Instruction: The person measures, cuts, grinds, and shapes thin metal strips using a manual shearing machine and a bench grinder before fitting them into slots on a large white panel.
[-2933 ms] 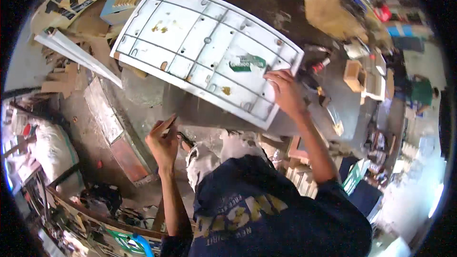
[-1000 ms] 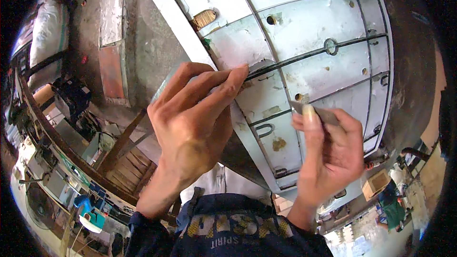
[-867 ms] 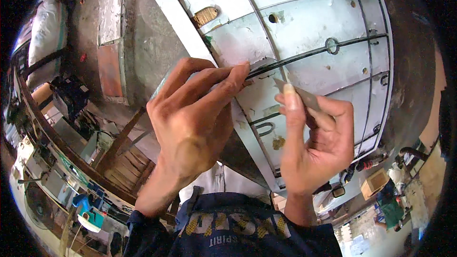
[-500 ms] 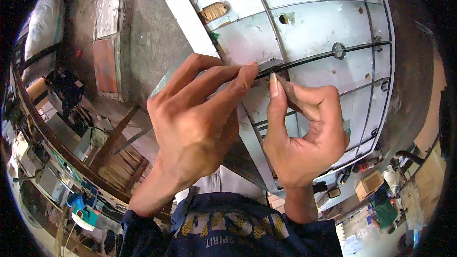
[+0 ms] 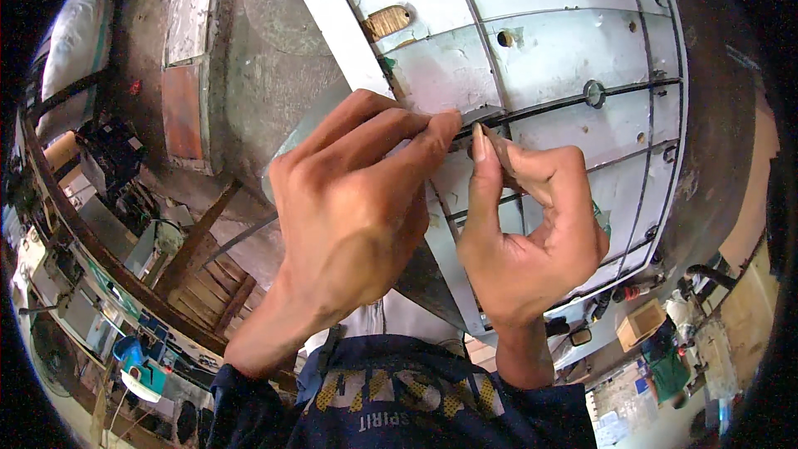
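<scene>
Both my hands are raised close to the camera, above a large white panel (image 5: 540, 41) crossed by dark grooved lines. My left hand (image 5: 357, 224) pinches a small flat grey piece (image 5: 482, 114) at its fingertips. My right hand (image 5: 524, 241) has its thumb and fingers closed on a thin dark flat blade (image 5: 501, 152). The thumb tip stands almost against my left fingertips. The two small pieces meet between the hands, and most of each is hidden by fingers.
The panel lies on a dark round-edged work surface (image 5: 715, 125) and carries a metal ring (image 5: 593, 93) and a brown oval tag (image 5: 389, 22). A grey concrete slab (image 5: 266, 58) is on the left. Cluttered shelves and boxes (image 5: 100, 241) run along the lower left.
My right hand has moved left and up until its thumb meets my left fingertips. The left hand has stayed nearly still. Earlier both hands were far from the camera, at the panel.
</scene>
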`<action>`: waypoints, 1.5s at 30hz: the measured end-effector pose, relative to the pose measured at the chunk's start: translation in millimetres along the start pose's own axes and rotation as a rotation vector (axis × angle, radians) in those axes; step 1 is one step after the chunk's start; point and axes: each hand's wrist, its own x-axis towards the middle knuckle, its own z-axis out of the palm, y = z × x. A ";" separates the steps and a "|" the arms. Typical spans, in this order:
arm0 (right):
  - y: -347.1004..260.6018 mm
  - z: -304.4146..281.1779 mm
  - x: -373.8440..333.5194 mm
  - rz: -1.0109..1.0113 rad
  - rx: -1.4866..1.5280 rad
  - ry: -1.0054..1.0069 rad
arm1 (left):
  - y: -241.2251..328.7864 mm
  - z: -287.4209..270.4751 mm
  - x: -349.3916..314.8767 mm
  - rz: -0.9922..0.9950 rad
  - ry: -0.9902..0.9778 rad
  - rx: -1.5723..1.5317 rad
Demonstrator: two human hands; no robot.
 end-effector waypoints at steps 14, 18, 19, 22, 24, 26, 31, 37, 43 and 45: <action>16.7 -66.3 0.7 0.332 0.134 0.121 | 17.4 -19.6 2.3 -0.161 0.098 -0.189; -3.9 -108.1 -17.9 0.163 -0.242 0.167 | 73.1 -87.6 -0.3 -0.464 0.090 -0.808; -24.2 -115.5 -16.7 0.102 -0.219 0.202 | 82.1 -106.6 -7.3 -0.455 0.106 -0.924; -106.1 -111.9 -23.5 0.067 0.341 -0.259 | 88.2 -152.2 -31.5 -0.401 0.219 -1.111; -166.0 -99.9 -33.6 -0.003 0.526 -0.428 | 91.7 -189.3 -52.8 -0.391 0.367 -1.141; -201.5 -80.8 -49.7 -0.027 0.571 -0.424 | 92.6 -221.3 -75.3 -0.331 0.505 -1.154; -288.5 -29.3 -80.7 -0.210 0.537 -0.671 | 36.7 -324.7 -177.8 -0.081 0.960 -0.493; -452.4 53.8 -150.4 -1.080 0.226 -0.735 | 8.8 -474.6 -393.6 -0.189 0.342 0.775; -599.8 144.1 -255.4 -1.757 0.034 -0.696 | -64.5 -517.6 -557.7 -0.430 0.325 0.445; -629.9 169.5 -314.7 -1.963 0.197 -0.504 | -92.3 -530.9 -612.3 -0.478 0.512 0.194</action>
